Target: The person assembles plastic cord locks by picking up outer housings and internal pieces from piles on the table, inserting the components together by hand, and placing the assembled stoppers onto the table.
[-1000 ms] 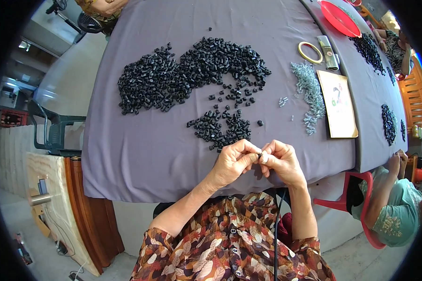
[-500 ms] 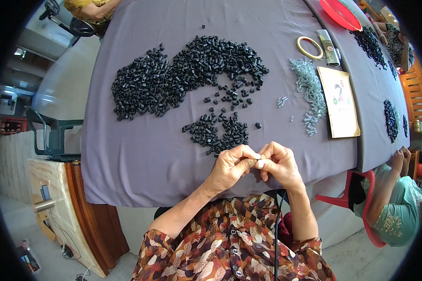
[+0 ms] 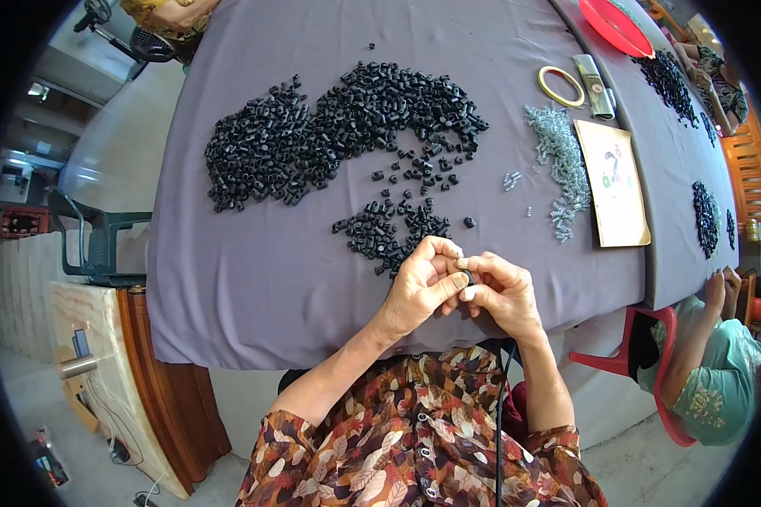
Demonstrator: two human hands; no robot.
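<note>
Over the table's near edge, both hands meet around a small black plastic cap (image 3: 468,276). My right hand (image 3: 503,291) pinches it between thumb and index finger. My left hand (image 3: 423,287) is closed against it from the other side, its thumb tip on the piece; its other fingertips are partly hidden. Just beyond my left hand lies a small pile of similar black caps (image 3: 376,232), with a single loose cap (image 3: 469,223) to its right. A much larger heap of black caps (image 3: 271,152) spreads farther back on the grey tablecloth (image 3: 254,287).
To the right lie a pile of small silvery springs (image 3: 558,160), a booklet (image 3: 613,182), a tape roll (image 3: 560,86) and a flat packet (image 3: 594,84). A red tray (image 3: 615,25) sits far right. Other people sit around, one on a red chair (image 3: 604,359).
My left index finger has lifted away from the pinch, and the black cap now shows between my hands. Both hands stay in nearly the same place. The view has shifted slightly.
</note>
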